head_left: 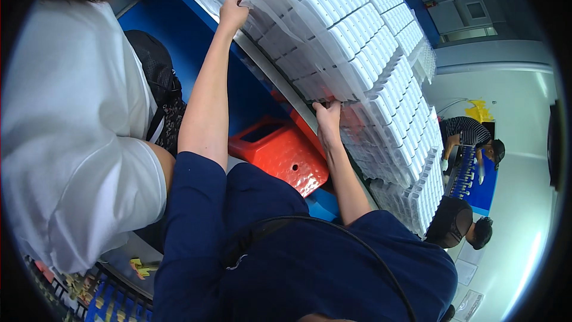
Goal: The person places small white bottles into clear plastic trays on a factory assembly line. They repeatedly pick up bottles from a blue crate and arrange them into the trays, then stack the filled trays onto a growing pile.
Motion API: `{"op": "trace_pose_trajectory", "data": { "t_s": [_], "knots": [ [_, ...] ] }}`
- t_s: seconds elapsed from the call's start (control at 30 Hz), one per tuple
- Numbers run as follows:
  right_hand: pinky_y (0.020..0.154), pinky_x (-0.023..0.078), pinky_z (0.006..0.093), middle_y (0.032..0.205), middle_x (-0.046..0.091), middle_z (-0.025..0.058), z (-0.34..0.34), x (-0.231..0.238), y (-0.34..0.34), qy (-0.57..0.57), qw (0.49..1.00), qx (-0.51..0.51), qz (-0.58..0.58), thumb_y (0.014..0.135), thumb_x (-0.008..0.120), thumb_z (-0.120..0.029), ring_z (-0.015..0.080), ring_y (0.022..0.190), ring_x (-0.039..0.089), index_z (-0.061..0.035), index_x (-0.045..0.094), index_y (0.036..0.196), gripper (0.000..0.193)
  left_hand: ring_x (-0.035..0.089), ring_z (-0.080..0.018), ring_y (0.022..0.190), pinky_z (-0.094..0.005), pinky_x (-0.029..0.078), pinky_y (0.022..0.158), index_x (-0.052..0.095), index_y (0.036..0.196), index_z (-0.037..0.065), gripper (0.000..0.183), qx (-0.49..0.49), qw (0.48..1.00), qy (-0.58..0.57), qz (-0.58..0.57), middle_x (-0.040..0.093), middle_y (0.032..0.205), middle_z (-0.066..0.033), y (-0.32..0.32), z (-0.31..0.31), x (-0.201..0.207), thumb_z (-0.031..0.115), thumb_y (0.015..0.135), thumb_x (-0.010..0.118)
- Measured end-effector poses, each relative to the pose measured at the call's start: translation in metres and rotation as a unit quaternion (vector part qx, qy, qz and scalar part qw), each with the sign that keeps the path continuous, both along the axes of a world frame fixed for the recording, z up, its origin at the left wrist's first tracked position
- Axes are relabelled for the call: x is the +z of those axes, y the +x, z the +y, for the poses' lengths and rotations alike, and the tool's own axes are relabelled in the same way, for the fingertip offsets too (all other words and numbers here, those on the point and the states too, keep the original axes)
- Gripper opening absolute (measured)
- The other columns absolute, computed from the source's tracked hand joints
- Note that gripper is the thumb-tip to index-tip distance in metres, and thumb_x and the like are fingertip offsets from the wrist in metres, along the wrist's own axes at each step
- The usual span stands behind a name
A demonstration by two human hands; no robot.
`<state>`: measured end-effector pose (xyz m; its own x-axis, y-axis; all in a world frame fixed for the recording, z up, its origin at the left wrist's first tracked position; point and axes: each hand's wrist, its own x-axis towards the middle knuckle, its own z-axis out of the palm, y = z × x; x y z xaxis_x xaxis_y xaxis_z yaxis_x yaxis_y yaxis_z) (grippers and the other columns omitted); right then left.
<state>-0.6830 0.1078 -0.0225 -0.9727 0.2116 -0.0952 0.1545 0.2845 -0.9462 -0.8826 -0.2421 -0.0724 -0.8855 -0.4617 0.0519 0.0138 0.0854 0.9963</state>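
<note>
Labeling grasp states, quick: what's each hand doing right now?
Left hand: closed on the edge of the plastic sheet over the trays.
Right hand: fingers gripping the tray stack's near edge.

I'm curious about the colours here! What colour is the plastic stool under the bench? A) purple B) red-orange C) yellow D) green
B: the stool below the bench edge, between the person's two arms, is plainly red-orange, while both hands are up on the stack of white trays.

Things around a blue workbench.
Red plastic stool [280, 152] at centre; a white-shirted person [71, 131] left; two people [471, 137] at right.
</note>
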Motion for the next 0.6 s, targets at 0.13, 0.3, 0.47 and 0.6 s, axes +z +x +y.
{"op": "trace_pose_trajectory", "data": {
  "t_s": [0.13,0.3,0.47,0.6],
  "knots": [
    [0.114,0.039,0.0397,0.146,0.054,0.0171,0.005,-0.002,0.007,-0.041,0.999,0.006,0.020,0.087,0.064,0.009,0.0280,0.134,0.053,0.0017,0.041,0.146,0.064,0.070,-0.0282,0.092,-0.0420,0.055,0.087,0.069,0.116,-0.005,0.031,-0.007,0.977,0.213,-0.002,0.074,0.101,-0.0135,0.004,0.032,0.016,0.008,0.088,0.063],
    [0.119,0.034,0.0379,0.156,0.043,0.0196,0.002,0.002,0.016,-0.116,0.993,0.011,0.020,0.090,0.063,0.008,0.0312,0.146,0.043,0.0010,0.028,0.158,0.077,0.065,-0.0243,0.089,-0.0421,0.052,0.078,0.067,0.116,-0.004,0.027,0.028,0.890,0.453,0.031,0.069,0.105,-0.0105,0.009,0.044,0.032,0.007,0.093,0.060],
    [0.119,0.038,0.0372,0.152,0.047,0.0133,0.000,-0.003,0.024,-0.289,0.956,-0.039,-0.013,0.094,0.059,0.008,0.0308,0.146,0.045,-0.0012,0.037,0.154,0.065,0.065,-0.0246,0.090,-0.0409,0.051,0.077,0.069,0.114,-0.001,0.023,0.016,0.880,0.475,-0.008,0.069,0.104,-0.0102,0.014,0.038,0.049,0.008,0.094,0.066],
    [0.121,0.038,0.0417,0.145,0.055,0.0104,0.016,-0.007,0.023,-0.369,0.926,-0.052,-0.049,0.094,0.055,0.009,0.0350,0.145,0.048,-0.0023,0.050,0.141,0.048,0.065,-0.0259,0.092,-0.0431,0.052,0.082,0.070,0.112,-0.001,0.020,-0.030,0.883,0.468,0.010,0.068,0.107,-0.0113,0.010,0.028,0.040,0.005,0.093,0.071]
  ]
}}
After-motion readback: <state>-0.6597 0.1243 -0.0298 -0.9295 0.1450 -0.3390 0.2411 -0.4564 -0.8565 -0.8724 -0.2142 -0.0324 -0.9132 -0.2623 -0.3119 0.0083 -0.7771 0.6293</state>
